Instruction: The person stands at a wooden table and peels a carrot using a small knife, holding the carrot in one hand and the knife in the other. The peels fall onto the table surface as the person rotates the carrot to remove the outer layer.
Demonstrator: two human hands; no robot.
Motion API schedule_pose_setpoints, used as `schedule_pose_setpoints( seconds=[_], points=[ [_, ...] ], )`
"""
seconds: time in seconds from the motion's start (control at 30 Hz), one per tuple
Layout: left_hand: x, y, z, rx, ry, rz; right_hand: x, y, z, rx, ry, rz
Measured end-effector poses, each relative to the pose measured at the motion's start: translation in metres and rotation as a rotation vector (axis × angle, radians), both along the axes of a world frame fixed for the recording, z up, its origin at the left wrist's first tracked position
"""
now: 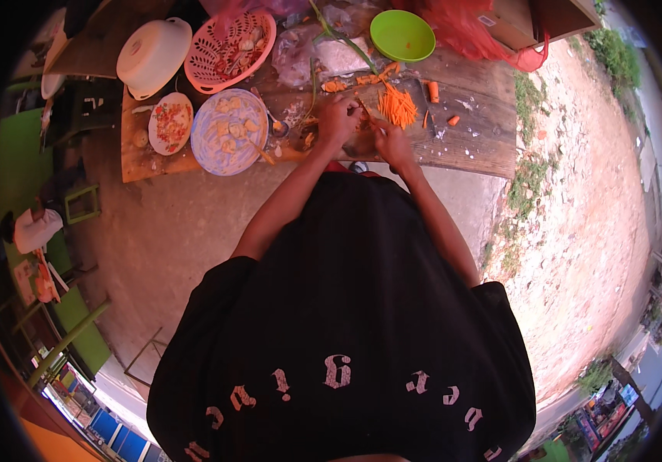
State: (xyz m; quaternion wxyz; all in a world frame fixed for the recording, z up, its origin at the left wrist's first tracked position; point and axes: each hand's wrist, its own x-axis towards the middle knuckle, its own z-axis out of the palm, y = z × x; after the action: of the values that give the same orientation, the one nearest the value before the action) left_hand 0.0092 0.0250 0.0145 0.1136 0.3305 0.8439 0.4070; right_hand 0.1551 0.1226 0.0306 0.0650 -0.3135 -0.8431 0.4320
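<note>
My left hand (337, 125) is at the near edge of the wooden table (475, 146), its fingers curled and pressed down; what lies under them is too small to make out. Close beside it, my right hand (395, 146) is closed around a knife (368, 115), whose thin blade points up and left toward my left fingers. Just beyond the hands lies a pile of orange carrot strips (398, 106). A carrot piece (433, 92) and a smaller orange end (453, 121) rest to its right. Orange peelings (335, 85) lie beyond my left hand.
Left of my hands stand a large patterned bowl (202, 144) with pale pieces, an oval plate (163, 148) of chopped red food, a pink basket (196, 69) and a white basin (146, 61). A green bowl (402, 37) and red plastic bags (465, 31) sit at the back.
</note>
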Motion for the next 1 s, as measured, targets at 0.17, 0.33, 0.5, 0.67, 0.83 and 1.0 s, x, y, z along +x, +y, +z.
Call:
schedule_pose_setpoints(
  seconds=[0.17, 0.33, 0.5, 0.67, 0.83, 1.0],
  points=[
    [-0.014, -0.011, -0.01, 0.068, 0.206, 0.142, -0.018, 0.004, 0.016, -0.137, -0.059, -0.013],
    [-0.007, -0.017, -0.007, 0.078, -0.062, 0.044, -0.001, -0.017, -0.013, 0.162, 0.118, -0.004],
    [-0.006, -0.025, -0.019, 0.17, -0.209, 0.168, -0.011, -0.011, 0.005, 0.025, 0.14, 0.011],
    [-0.009, -0.036, -0.014, 0.222, -0.185, 0.316, -0.008, -0.03, 0.019, -0.038, 0.026, 0.101],
    [-0.004, -0.042, -0.017, 0.122, -0.168, 0.325, 0.001, -0.039, -0.01, -0.057, 0.17, 0.118],
    [0.001, -0.049, -0.016, 0.108, -0.176, 0.274, 0.019, -0.009, 0.001, -0.048, 0.065, -0.081]
  ],
)
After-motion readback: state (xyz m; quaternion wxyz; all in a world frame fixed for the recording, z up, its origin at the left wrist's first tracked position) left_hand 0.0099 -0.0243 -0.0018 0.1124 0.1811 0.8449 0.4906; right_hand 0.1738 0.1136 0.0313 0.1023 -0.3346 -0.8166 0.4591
